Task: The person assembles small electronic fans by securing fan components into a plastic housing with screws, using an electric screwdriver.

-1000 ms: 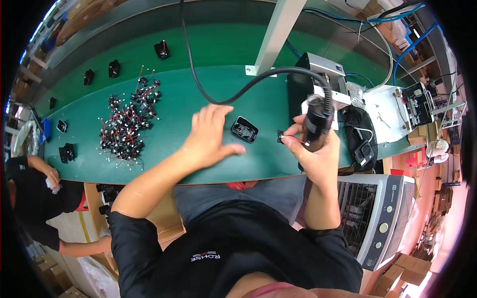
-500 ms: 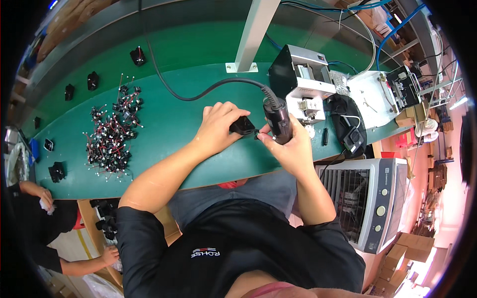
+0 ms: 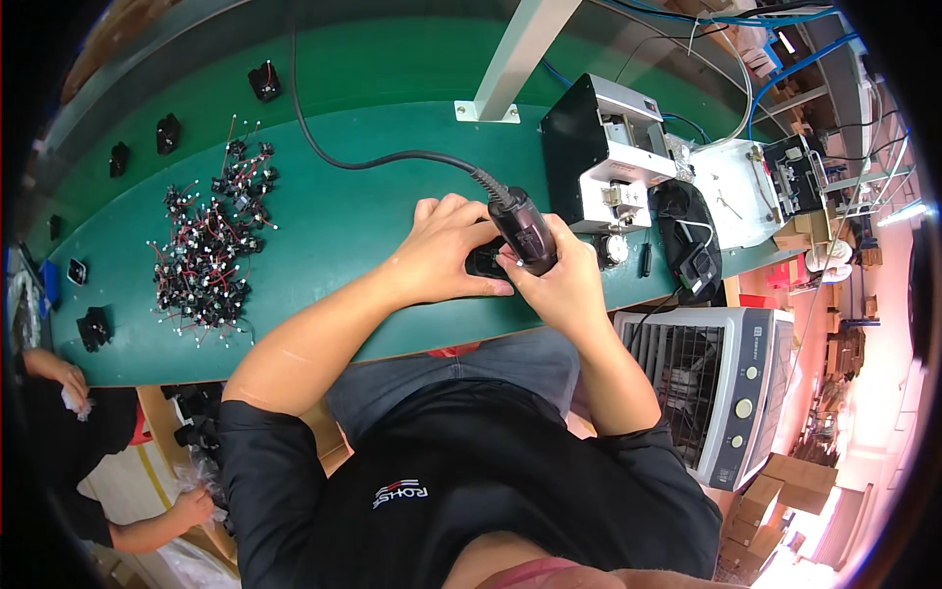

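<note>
My right hand (image 3: 567, 283) is wrapped round a black corded electric screwdriver (image 3: 522, 232), tilted with its cord end away from me. Under the driver, my left hand (image 3: 439, 251) grips a small black plastic housing (image 3: 482, 262) against the green bench, thumb on its near side. The right thumb and a fingertip reach down to the housing's right side. The driver's tip and most of the housing are hidden by the fingers and the tool. From the driver, the black cord (image 3: 392, 157) curves away to the left.
A heap of small black parts with red and black wires (image 3: 206, 260) lies on the left. A black-and-white box machine (image 3: 603, 162) stands right, near a black bag (image 3: 677, 236) and a white tray (image 3: 736, 201). A co-worker's hand (image 3: 191, 508) shows lower left.
The driver has moved left over the housing, together with my right hand. My left thumb has come round the housing's near side. The view has shifted slightly.
</note>
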`<move>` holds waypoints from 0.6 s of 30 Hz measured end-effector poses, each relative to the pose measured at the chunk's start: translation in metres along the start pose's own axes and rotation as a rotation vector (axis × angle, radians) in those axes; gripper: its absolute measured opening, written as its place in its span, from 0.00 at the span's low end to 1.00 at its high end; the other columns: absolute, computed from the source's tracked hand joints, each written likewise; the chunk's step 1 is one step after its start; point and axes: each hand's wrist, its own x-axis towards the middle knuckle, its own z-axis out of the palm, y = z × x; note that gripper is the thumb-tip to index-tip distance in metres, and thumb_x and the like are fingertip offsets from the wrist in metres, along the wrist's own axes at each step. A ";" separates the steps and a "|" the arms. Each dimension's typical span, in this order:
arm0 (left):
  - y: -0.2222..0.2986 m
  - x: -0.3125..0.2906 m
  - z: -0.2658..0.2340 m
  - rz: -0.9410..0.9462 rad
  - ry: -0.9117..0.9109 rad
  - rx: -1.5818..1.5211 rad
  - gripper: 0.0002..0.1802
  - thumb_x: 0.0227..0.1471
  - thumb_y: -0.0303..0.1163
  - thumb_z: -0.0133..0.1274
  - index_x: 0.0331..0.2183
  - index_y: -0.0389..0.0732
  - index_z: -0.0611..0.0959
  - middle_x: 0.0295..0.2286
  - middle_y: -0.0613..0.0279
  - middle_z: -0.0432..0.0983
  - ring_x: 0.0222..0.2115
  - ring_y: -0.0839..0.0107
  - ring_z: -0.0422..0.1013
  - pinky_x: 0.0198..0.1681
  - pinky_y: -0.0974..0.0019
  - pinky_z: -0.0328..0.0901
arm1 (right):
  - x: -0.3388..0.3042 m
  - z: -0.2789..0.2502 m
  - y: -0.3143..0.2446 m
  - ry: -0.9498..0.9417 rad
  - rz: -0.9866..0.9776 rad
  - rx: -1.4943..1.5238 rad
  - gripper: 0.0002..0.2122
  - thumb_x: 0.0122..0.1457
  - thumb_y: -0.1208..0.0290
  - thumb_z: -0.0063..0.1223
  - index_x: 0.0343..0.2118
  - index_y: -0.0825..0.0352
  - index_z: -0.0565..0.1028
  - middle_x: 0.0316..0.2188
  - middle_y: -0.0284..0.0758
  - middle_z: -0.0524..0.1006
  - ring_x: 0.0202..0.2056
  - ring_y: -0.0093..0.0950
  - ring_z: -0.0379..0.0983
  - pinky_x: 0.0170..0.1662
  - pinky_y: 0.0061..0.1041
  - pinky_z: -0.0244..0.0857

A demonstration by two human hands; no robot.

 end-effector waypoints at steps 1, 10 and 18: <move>0.000 0.000 0.000 0.001 0.001 -0.002 0.37 0.36 0.59 0.67 0.46 0.48 0.82 0.44 0.65 0.72 0.47 0.62 0.61 0.51 0.57 0.50 | 0.000 0.001 -0.002 -0.005 0.007 -0.008 0.19 0.48 0.76 0.67 0.43 0.70 0.73 0.29 0.43 0.81 0.31 0.34 0.81 0.36 0.28 0.72; 0.003 -0.002 0.003 -0.011 0.025 -0.086 0.29 0.40 0.50 0.65 0.45 0.50 0.82 0.43 0.64 0.72 0.44 0.61 0.62 0.49 0.57 0.51 | -0.002 0.006 -0.010 0.037 -0.035 -0.105 0.16 0.48 0.77 0.67 0.39 0.69 0.74 0.26 0.38 0.81 0.29 0.25 0.80 0.34 0.23 0.71; 0.015 0.002 0.001 -0.220 -0.014 -0.174 0.45 0.37 0.45 0.67 0.58 0.44 0.72 0.49 0.52 0.72 0.55 0.54 0.62 0.59 0.53 0.49 | -0.001 0.007 -0.006 0.027 -0.049 -0.084 0.16 0.48 0.76 0.67 0.40 0.69 0.74 0.25 0.39 0.80 0.27 0.25 0.79 0.33 0.23 0.70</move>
